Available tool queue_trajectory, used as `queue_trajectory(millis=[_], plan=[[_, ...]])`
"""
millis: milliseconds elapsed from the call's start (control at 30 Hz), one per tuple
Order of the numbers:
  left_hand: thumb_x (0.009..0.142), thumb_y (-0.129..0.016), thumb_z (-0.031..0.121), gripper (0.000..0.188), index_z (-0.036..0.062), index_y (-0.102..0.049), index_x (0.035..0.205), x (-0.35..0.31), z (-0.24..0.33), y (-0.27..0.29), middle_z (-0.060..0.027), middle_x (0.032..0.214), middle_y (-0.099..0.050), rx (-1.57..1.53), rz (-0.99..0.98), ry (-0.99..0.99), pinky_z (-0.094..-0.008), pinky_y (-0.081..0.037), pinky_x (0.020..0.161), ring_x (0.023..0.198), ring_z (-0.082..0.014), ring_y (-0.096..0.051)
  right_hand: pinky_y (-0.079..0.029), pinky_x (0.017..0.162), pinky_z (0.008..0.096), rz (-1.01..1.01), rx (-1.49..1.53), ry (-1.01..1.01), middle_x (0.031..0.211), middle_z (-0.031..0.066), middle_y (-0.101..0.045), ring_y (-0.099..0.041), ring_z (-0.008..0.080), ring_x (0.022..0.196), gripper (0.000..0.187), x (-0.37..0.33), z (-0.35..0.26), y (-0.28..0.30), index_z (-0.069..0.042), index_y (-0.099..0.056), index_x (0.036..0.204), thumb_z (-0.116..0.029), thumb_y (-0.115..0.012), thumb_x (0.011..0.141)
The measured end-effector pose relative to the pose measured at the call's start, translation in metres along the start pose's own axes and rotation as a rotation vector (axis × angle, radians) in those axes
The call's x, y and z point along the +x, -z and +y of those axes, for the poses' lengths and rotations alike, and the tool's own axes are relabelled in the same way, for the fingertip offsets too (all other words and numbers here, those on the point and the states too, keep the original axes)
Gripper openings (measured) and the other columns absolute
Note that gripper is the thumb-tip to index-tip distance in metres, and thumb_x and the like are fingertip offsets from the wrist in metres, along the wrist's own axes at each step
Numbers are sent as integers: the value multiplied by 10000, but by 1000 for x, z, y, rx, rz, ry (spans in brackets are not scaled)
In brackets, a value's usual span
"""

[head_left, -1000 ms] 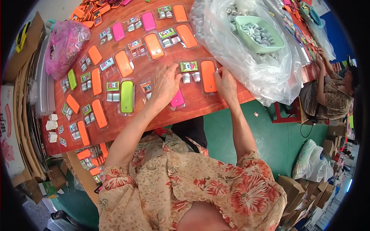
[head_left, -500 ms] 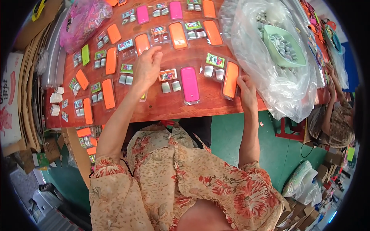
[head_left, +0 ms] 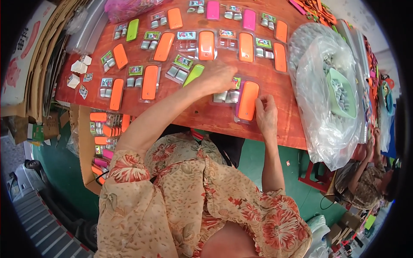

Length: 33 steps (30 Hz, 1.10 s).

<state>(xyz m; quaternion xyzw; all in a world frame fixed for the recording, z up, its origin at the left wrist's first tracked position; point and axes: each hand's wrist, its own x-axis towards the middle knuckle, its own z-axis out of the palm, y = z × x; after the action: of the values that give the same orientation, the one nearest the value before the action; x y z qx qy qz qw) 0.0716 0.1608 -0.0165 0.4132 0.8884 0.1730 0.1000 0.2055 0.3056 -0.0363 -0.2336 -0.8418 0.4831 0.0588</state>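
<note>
Just right of the middle, a clear plastic tray with an orange case (head_left: pixel 248 101) lies over another tray, whose pink edge shows along its left. Small silver-white pieces (head_left: pixel 226 96) and a partly covered green card fill the tray's left side. My left hand (head_left: pixel 220 77) reaches across the tray's far left corner, its fingers bunched and bent down, the tips hidden. At the right edge of the orange case, my right hand (head_left: pixel 267 114) has its thumb and fingers curled at the tray's rim. Under my left forearm lies a tray with a lime-green case (head_left: pixel 194 75).
Several similar trays with orange cases (head_left: pixel 164 46) and pink cases (head_left: pixel 249 19) stand in rows on the red table (head_left: pixel 189 114). A plastic bag (head_left: pixel 316 103) with a green basket (head_left: pixel 340 112) sits at right. Below the table's left edge is a carton (head_left: pixel 86 155) of packed trays.
The tray with the orange case has moved left onto the pink one. My left hand has come right to its far corner. The view has turned, so the table sits differently.
</note>
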Motion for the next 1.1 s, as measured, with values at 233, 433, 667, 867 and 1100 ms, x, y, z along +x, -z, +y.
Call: queue_trajectory(millis=[233,433,667,867,1100], plan=[[627,-619,141,281,2,-567,866,3,31,5,-173,865,-578,-110,-134,43,-411,-429,718,860,-315,-539,-397,723,213,-154,341,-36,954,64,-538,-494,103,839,254,-2,21,17,46,-450,1058,-71,-422,834],[561,-654,191,376,-10,-574,869,22,19,-5,-175,825,-589,-251,-313,166,-388,-444,673,808,-279,-566,-398,611,183,-225,384,-168,850,23,-530,-473,63,709,268,-11,0,25,42,-474,1041,-134,-413,849],[552,-642,199,239,1,-597,677,39,5,-1,-104,566,-572,-405,-428,125,-335,-442,472,505,-196,-568,-361,441,180,-270,611,-295,732,8,-521,-448,46,563,217,-8,-1,22,9,-499,948,-171,-434,845],[574,-634,185,199,-1,-571,604,29,-8,28,-98,506,-530,-524,-356,59,-327,-441,397,436,-201,-543,-395,755,253,-308,780,-279,961,27,-520,-493,110,863,223,1,-5,23,-15,-498,1012,-131,-499,821],[543,-652,232,237,31,-607,660,-10,-51,42,-91,570,-562,-564,-28,203,-323,-446,449,507,-192,-559,-367,859,304,-463,750,-290,1115,39,-473,-453,149,1021,356,38,-41,-11,-23,-404,1162,-194,-444,852]])
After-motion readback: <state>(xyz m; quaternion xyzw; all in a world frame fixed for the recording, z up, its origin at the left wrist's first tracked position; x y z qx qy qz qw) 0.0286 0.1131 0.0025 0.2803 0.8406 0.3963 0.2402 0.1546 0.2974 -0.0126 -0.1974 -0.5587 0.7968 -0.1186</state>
